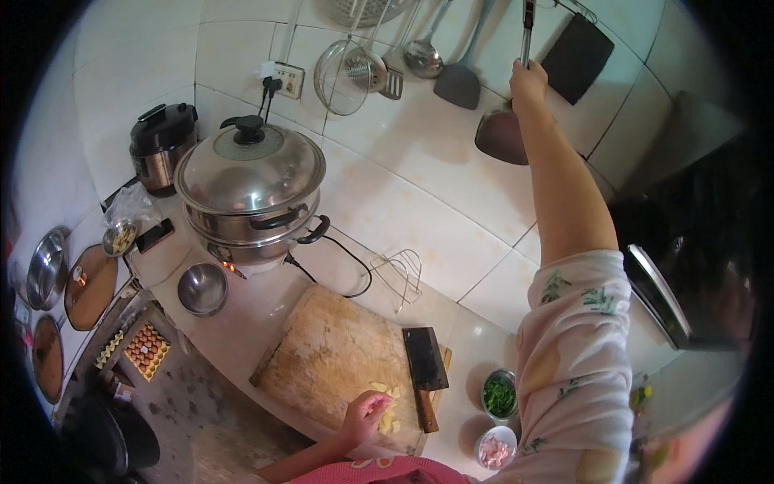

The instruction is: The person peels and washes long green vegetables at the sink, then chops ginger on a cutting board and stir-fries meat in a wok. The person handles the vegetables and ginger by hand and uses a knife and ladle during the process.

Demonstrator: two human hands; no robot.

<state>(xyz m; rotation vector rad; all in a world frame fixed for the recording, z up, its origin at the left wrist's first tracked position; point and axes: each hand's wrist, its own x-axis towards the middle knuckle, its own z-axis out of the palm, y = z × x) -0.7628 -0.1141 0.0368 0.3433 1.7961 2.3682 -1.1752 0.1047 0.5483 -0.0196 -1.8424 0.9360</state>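
My right hand (528,81) is raised to the tiled wall, closed around the handle of a wok spatula (503,134) whose dark blade hangs below. My left hand (367,412) is held low over the near edge of the wooden cutting board (338,351), its fingers curled; whether anything lies inside them cannot be told. Pale yellow slices (388,419) lie beside it on the board. A cleaver (426,363) with a dark blade and wooden handle rests along the board's right side. A bowl of chopped greens (499,394) and a white bowl of pale pink meat pieces (496,448) stand to the right.
A large lidded steel steamer (251,175), an electric pressure cooker (162,148) and a small steel bowl (202,290) stand at the left. A wire rack (402,272) lies behind the board. A grey spatula (458,85), ladle (423,57) and strainer (343,78) hang on the wall.
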